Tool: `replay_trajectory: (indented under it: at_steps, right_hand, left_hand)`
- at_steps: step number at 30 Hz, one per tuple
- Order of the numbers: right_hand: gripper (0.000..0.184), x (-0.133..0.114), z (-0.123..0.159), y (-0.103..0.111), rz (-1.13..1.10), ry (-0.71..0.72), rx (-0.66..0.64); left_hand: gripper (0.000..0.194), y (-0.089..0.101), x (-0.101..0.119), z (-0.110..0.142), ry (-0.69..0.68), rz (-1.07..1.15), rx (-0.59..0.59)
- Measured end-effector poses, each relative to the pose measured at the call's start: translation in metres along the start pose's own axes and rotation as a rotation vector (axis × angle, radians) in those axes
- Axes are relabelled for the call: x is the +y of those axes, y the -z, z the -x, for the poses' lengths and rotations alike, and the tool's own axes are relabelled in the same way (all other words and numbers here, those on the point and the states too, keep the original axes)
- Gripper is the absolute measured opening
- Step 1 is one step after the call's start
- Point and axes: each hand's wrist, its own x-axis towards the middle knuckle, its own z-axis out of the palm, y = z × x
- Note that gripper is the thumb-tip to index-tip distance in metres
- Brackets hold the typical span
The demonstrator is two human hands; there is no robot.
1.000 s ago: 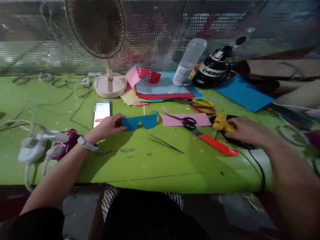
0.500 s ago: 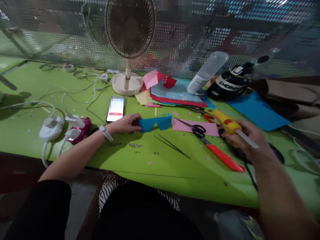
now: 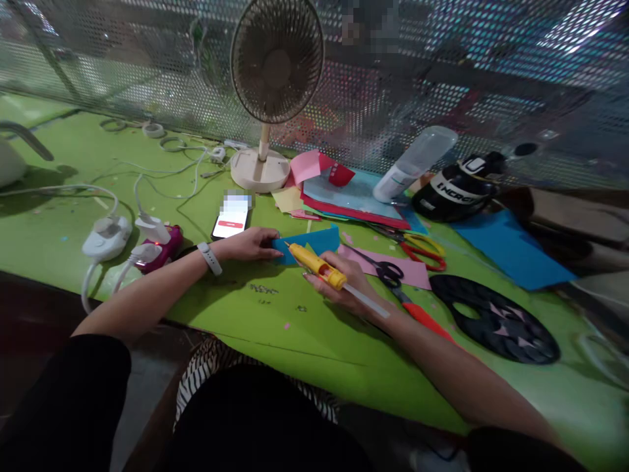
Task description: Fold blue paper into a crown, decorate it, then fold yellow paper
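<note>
My left hand (image 3: 258,244) pinches the left end of a blue paper strip (image 3: 322,240) held just over the green table. In my right hand (image 3: 344,283) is a yellow hot glue gun (image 3: 322,267), a clear glue stick (image 3: 368,301) poking out of its back end. The nozzle points left, over the paper near my left fingers. The glue gun and right hand cover part of the strip's lower edge. Beyond my right hand lie black-handled scissors (image 3: 388,272) on a pink paper strip (image 3: 417,274). A red-handled tool (image 3: 426,320) is partly behind my forearm.
A phone (image 3: 230,219) lies behind my left hand. Power plugs (image 3: 105,237) and cables are at left. A fan (image 3: 260,169), stacked coloured paper (image 3: 354,196) and a black bottle (image 3: 455,187) stand at the back. A black palette (image 3: 496,321) with pink paper pieces lies right.
My right hand has brought the glue gun leftward from the right side to the blue strip, uncovering the black palette. The left hand still holds the strip. The view has shifted slightly.
</note>
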Motion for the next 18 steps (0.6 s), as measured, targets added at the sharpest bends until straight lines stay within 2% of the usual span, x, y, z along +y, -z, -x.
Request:
replay_trajectory:
  at_steps: [4,18]
  right_hand:
    - [0.028,0.002,0.005,-0.01,-0.089,0.013,0.015]
    - [0.033,0.002,0.007,-0.016,-0.153,-0.08,-0.035]
  left_hand:
    - [0.021,0.0,0.003,-0.001,-0.007,0.074,-0.069]
    - [0.022,-0.001,-0.002,-0.001,-0.022,0.084,-0.106]
